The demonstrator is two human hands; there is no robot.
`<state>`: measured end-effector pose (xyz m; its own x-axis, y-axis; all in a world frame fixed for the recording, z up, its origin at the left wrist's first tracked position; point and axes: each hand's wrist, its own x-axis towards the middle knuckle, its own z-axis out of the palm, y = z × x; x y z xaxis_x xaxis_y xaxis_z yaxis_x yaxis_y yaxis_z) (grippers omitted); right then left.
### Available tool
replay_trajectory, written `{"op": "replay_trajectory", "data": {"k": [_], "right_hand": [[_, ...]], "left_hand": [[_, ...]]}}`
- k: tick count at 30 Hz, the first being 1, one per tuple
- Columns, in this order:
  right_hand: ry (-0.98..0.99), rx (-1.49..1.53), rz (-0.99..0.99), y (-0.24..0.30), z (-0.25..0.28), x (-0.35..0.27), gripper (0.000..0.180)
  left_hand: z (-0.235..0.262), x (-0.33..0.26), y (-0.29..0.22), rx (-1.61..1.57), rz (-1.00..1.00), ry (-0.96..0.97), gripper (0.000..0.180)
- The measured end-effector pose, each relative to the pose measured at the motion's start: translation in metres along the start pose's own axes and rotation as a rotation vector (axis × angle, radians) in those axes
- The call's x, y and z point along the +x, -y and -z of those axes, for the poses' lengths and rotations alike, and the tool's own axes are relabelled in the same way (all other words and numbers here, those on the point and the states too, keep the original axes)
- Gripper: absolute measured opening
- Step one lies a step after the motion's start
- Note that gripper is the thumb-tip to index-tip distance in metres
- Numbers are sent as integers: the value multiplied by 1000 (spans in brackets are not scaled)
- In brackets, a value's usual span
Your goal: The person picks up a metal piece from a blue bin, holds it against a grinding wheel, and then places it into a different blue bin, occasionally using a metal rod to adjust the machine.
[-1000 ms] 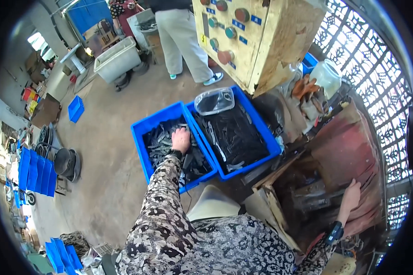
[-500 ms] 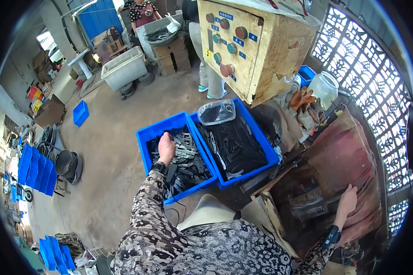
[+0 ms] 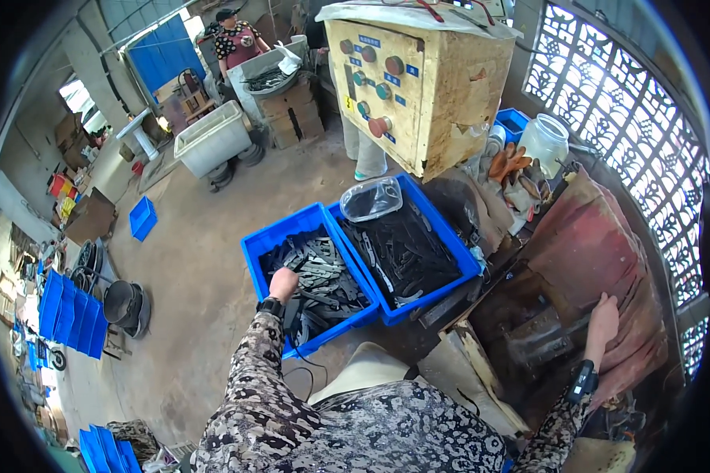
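My left hand (image 3: 283, 284) is closed like a fist at the left side of a blue crate (image 3: 248, 244) that holds many flat grey and black metal strips (image 3: 319, 264). Whatever lies between its fingers is hidden. Against the crate's right side stands a second blue crate (image 3: 442, 230), filled with darker strips (image 3: 406, 252). A clear plastic tub (image 3: 371, 199) rests on its far end. Off to the right, my right hand (image 3: 604, 319) lies against a sloping reddish-brown sheet (image 3: 588, 236), fingers stretched out.
A worn yellow control box (image 3: 465, 87) with several round buttons stands beyond the crates. Orange and grey gloves (image 3: 509, 162) lie near a clear jar (image 3: 544, 143). Farther left are stacked blue crates (image 3: 71, 315) and a white tub (image 3: 211, 138). One person (image 3: 241, 43) stands at the back; another is partly behind the box.
My left hand has drawn back nearer to me, uncovering more strips. My right hand stays against the sheet. The view has shifted, showing more of the person at the back.
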<state>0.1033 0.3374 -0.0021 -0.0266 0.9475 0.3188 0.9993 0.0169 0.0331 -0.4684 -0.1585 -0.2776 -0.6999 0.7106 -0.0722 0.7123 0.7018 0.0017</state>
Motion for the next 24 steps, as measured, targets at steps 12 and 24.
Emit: {"op": "replay_trajectory", "data": {"k": [12, 24], "right_hand": [[-20, 227, -2, -14, 31, -78, 41], [-59, 693, 259, -26, 29, -262, 6]], "left_hand": [[166, -7, -172, -1699, 5, 410, 20], [176, 12, -505, -982, -1034, 417, 29]]}}
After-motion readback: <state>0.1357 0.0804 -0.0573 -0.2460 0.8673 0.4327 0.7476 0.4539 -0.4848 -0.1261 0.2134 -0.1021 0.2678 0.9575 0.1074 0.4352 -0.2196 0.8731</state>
